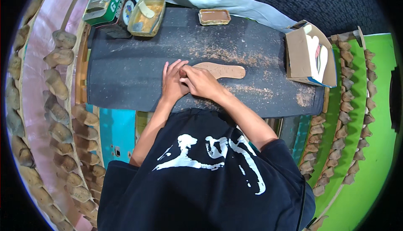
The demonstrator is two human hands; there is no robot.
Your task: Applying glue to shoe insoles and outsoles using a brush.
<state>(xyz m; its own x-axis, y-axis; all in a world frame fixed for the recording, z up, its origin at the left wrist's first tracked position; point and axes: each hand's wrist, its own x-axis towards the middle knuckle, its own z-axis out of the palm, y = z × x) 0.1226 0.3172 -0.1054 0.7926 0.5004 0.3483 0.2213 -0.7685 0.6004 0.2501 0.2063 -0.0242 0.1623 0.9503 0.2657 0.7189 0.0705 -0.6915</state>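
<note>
A tan shoe insole lies flat on the dark cloth of the worktable, its rounded end pointing right. Its left end is hidden under my hands. My left hand rests at that hidden end with its fingers stretched out and pointing away from me. My right hand crosses over the insole's left part, its fingers curled and pinched together against my left hand. A small reddish-brown bit shows between the two hands; what it is I cannot make out.
Brown shavings lie scattered over the cloth. At the back stand a metal can, a yellowish tub with a scraper-like piece, and a small dish of brown stuff. A cardboard box holds insoles. Shoe lasts line both sides.
</note>
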